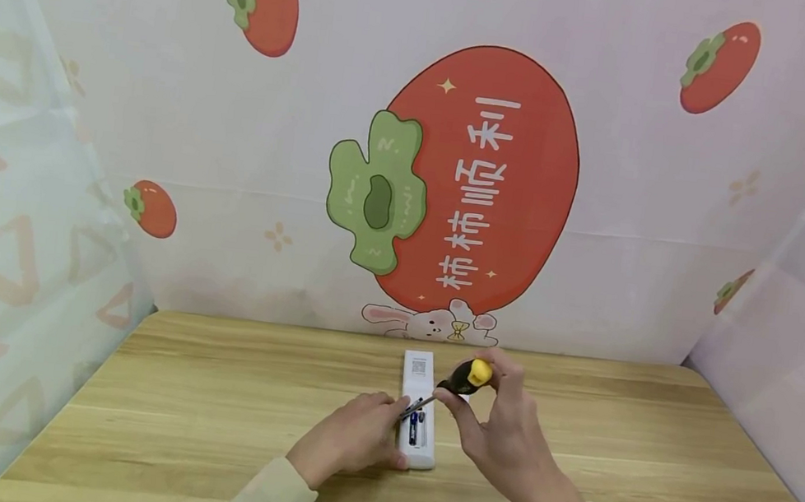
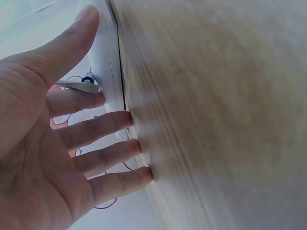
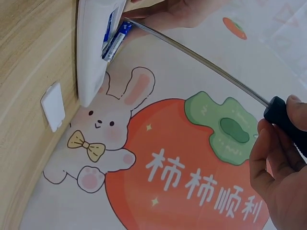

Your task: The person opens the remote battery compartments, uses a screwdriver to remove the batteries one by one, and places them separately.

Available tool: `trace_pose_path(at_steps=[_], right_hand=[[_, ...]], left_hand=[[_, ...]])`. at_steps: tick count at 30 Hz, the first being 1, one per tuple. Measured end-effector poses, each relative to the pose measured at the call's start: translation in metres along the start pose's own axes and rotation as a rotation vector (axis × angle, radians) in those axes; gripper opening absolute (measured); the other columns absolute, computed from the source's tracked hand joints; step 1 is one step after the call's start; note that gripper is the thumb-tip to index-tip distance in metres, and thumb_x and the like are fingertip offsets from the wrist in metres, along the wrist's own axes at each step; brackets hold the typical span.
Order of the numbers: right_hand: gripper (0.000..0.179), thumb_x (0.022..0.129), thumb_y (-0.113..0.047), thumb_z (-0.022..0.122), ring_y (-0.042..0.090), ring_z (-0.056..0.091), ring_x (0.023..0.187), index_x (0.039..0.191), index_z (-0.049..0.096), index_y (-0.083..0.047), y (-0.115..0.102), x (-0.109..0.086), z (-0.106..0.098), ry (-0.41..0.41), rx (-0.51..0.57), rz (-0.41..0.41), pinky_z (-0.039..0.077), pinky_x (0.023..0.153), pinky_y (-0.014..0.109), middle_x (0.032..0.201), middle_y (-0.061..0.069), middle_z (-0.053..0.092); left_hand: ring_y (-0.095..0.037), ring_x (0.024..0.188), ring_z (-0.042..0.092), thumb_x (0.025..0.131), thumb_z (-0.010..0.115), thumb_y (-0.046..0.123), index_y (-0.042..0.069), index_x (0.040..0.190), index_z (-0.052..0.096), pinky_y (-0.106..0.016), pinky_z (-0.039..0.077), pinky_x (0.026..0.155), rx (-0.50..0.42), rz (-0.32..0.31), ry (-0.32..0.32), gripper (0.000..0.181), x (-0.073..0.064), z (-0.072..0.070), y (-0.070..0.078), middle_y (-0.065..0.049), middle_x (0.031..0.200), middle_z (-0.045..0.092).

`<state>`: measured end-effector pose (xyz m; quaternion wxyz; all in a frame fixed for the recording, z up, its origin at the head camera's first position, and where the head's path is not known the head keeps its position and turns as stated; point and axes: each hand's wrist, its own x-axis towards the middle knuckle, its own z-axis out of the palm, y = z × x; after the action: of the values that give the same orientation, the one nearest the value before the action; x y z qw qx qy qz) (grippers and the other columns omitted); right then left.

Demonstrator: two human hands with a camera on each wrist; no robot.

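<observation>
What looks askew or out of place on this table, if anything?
One battery sticks up askew from the white remote instead of lying flat inside, with the screwdriver tip near its end. The small cover lies apart on the table.

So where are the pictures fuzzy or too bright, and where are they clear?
Left wrist: the table looks fuzzy, and the top-left corner beyond the left hand is washed out; head: the big printed fruit is crisp, but lettering on the remote is too small to read; right wrist: the screwdriver looks fairly clear.
</observation>
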<state>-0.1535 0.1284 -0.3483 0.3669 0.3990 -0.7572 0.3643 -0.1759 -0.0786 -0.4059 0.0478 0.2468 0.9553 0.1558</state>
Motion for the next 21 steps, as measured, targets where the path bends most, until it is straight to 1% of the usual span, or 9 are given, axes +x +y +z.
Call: trace_pose_path(at_steps=[4,9,14,17,21], right_hand=[[0.057,0.100,-0.033,0.062,0.019,0.066,0.084,0.126,0.035,0.009,0.0002,0.0005,-0.0017,0.010,0.011,0.004,0.053,0.090,0.018,0.093,0.004,0.064],[0.057,0.101,-0.036,0.060,0.018,0.067,0.083,0.125,0.035,0.010,-0.0004,0.0009,-0.0035,0.033,-0.009,-0.004,0.054,0.090,0.018,0.092,0.004,0.064],[0.055,0.101,-0.034,0.061,0.018,0.067,0.083,0.125,0.036,0.008,-0.0016,0.0012,-0.0058,0.051,-0.032,-0.018,0.051,0.092,0.018,0.091,0.003,0.065],[0.054,0.101,-0.032,0.062,0.019,0.067,0.083,0.126,0.036,0.008,-0.0012,0.0015,-0.0069,0.053,-0.036,-0.024,0.051,0.092,0.018,0.091,0.003,0.065],[0.054,0.101,-0.032,0.061,0.019,0.067,0.084,0.127,0.035,0.008,-0.0002,0.0011,-0.0085,0.039,-0.042,-0.008,0.051,0.094,0.018,0.091,0.003,0.065]], left_hand=[[-0.028,0.116,0.061,0.079,0.086,0.045,0.000,0.144,0.055,-0.043,0.051,0.102,0.010,0.008,0.004,0.085,-0.0002,0.0006,-0.0003,-0.013,0.127,0.065],[-0.028,0.118,0.060,0.080,0.085,0.045,0.001,0.145,0.055,-0.043,0.050,0.103,0.015,0.006,-0.003,0.084,-0.0001,0.0005,-0.0001,-0.013,0.129,0.064],[-0.029,0.120,0.059,0.081,0.084,0.046,0.001,0.145,0.055,-0.043,0.049,0.104,0.034,0.012,-0.010,0.082,-0.0016,-0.0005,0.0009,-0.013,0.131,0.063],[-0.029,0.122,0.058,0.082,0.084,0.046,0.002,0.145,0.055,-0.043,0.048,0.105,0.041,0.005,-0.015,0.082,-0.0025,-0.0012,0.0013,-0.014,0.133,0.062],[-0.030,0.123,0.057,0.082,0.083,0.046,0.004,0.146,0.055,-0.044,0.047,0.106,0.028,-0.013,-0.027,0.081,-0.0023,-0.0013,0.0015,-0.014,0.135,0.061]])
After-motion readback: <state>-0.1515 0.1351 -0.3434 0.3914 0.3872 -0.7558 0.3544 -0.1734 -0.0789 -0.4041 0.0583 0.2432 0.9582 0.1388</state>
